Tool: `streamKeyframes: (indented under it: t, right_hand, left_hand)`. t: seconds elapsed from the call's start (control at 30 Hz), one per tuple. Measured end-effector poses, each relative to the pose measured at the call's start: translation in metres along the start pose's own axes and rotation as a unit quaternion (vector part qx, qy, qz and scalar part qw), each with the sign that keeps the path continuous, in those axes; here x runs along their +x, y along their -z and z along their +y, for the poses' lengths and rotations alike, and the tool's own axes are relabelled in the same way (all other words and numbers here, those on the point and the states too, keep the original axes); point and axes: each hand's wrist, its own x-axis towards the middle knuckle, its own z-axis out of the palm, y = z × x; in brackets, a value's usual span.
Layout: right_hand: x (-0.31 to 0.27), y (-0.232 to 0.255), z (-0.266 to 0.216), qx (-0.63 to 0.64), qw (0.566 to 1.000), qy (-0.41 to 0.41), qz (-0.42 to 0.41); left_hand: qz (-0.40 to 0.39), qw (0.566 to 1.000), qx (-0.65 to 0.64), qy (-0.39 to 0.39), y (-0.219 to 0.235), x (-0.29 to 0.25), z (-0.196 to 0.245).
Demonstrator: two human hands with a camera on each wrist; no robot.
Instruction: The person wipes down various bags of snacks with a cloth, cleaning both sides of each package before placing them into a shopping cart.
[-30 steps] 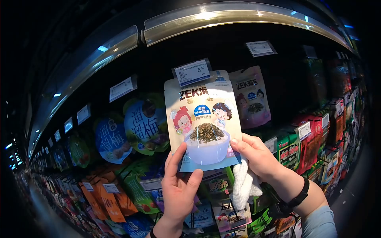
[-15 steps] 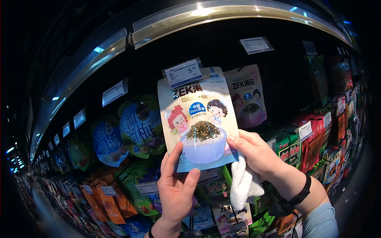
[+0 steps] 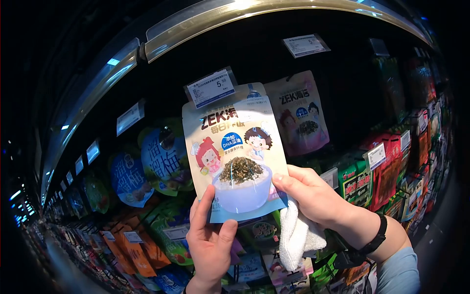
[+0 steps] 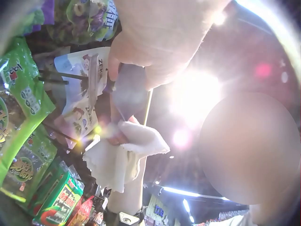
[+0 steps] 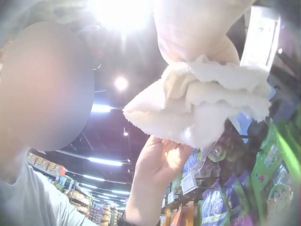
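Both hands hold a cream and blue seaweed snack pouch [image 3: 240,171], printed with two cartoon children and a bowl of rice. My left hand [image 3: 210,250] grips its lower left corner, the thumb near the bottom edge. On the lower right, my right hand [image 3: 313,196] pinches the pouch with the thumb on the front and the fingers behind. From the right hand also hangs a white knitted cloth [image 3: 293,235], seen large in the right wrist view below the palm. A price tag [image 3: 210,88] overlaps the pouch's top edge.
A matching pouch [image 3: 299,115] hangs behind to the right. Blue and green plum bags [image 3: 164,157] hang on the left, orange bags [image 3: 134,250] lower down. Red packs [image 3: 384,171] hang at right. A curved shelf rail [image 3: 220,17] runs above.
The shelf, its tags and the pouch have shifted left in the head view, the rail upward. The pouch and hands sit slightly lower, with the grip of both hands the same.
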Motion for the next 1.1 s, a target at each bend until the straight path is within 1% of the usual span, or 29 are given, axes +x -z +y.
streamKeyframes:
  t: [0.17, 0.23, 0.3, 0.4, 0.47, 0.5, 0.53, 0.57, 0.6, 0.67, 0.7, 0.73, 0.8, 0.83, 0.87, 0.93, 1.0, 1.03, 1.07, 1.1]
  right_hand:
    - [0.012, 0.003, -0.002, -0.035, 0.999, 0.01, -0.01]
    - [0.012, 0.001, -0.004, -0.023, 1.0, 0.013, -0.014]
    - [0.013, -0.001, -0.006, -0.013, 1.0, 0.016, -0.018]
    - [0.012, 0.002, -0.007, -0.039, 0.999, 0.014, -0.02]
    - [0.013, 0.005, -0.011, -0.041, 0.999, -0.014, -0.026]
    - [0.014, 0.008, -0.012, -0.041, 0.999, -0.014, -0.026]
    - [0.017, 0.011, -0.013, -0.131, 0.991, -0.009, 0.004]
    - [0.02, 0.014, -0.015, -0.221, 0.975, -0.004, 0.035]
    - [0.023, 0.016, -0.018, -0.221, 0.974, -0.004, 0.036]
    - [0.031, 0.02, -0.027, -0.266, 0.961, -0.051, 0.063]
    - [0.036, 0.023, -0.035, -0.258, 0.96, -0.093, 0.05]
    - [0.045, 0.028, -0.034, -0.281, 0.953, -0.107, 0.049]
    - [0.056, 0.029, -0.041, -0.234, 0.966, -0.106, -0.008]
    - [0.065, 0.033, -0.04, -0.293, 0.945, -0.147, 0.016]
    - [0.072, 0.036, -0.039, -0.307, 0.941, -0.143, 0.002]
    - [0.085, 0.044, -0.033, -0.294, 0.94, -0.173, -0.031]
    - [0.078, 0.035, -0.049, -0.292, 0.938, -0.187, -0.023]
    - [0.076, 0.032, -0.055, -0.29, 0.935, -0.202, -0.015]
    - [0.083, 0.037, -0.049, -0.291, 0.935, -0.201, -0.016]
    - [0.093, 0.043, -0.039, -0.243, 0.947, -0.204, -0.045]
  left_hand:
    - [0.009, 1.0, -0.022, 0.002, -0.001, 0.009, 0.003]
    - [0.019, 0.999, -0.039, 0.016, -0.001, 0.01, 0.004]
    - [0.019, 0.999, -0.036, 0.015, 0.0, 0.008, 0.003]
    - [0.009, 0.999, -0.029, 0.014, 0.0, 0.009, 0.003]
    - [0.0, 1.0, -0.024, 0.013, -0.001, 0.012, 0.005]
    - [0.0, 0.998, -0.049, 0.046, -0.002, 0.015, 0.007]
    - [-0.001, 0.994, -0.074, 0.079, -0.002, 0.018, 0.009]
    - [-0.002, 0.994, -0.074, 0.079, -0.002, 0.021, 0.008]
    - [0.003, 0.994, -0.072, 0.084, -0.001, 0.024, 0.006]
    - [0.004, 0.993, -0.07, 0.09, -0.001, 0.03, 0.007]
    - [-0.003, 0.994, -0.058, 0.092, -0.002, 0.033, 0.009]
    - [-0.01, 0.995, -0.046, 0.092, -0.002, 0.035, 0.01]
    - [-0.026, 0.995, -0.039, 0.092, 0.0, 0.039, 0.01]
    - [-0.026, 0.994, -0.021, 0.101, 0.0, 0.041, 0.013]
    - [-0.026, 0.994, -0.003, 0.11, -0.001, 0.041, 0.014]
    - [-0.023, 0.994, 0.014, 0.107, 0.0, 0.04, 0.008]
    - [-0.018, 0.994, 0.029, 0.101, 0.004, 0.044, -0.003]
    - [-0.038, 0.992, 0.024, 0.122, 0.01, 0.049, -0.009]
    - [-0.057, 0.988, 0.02, 0.142, 0.014, 0.052, -0.012]
    - [-0.045, 0.982, 0.077, 0.166, 0.016, 0.055, -0.011]
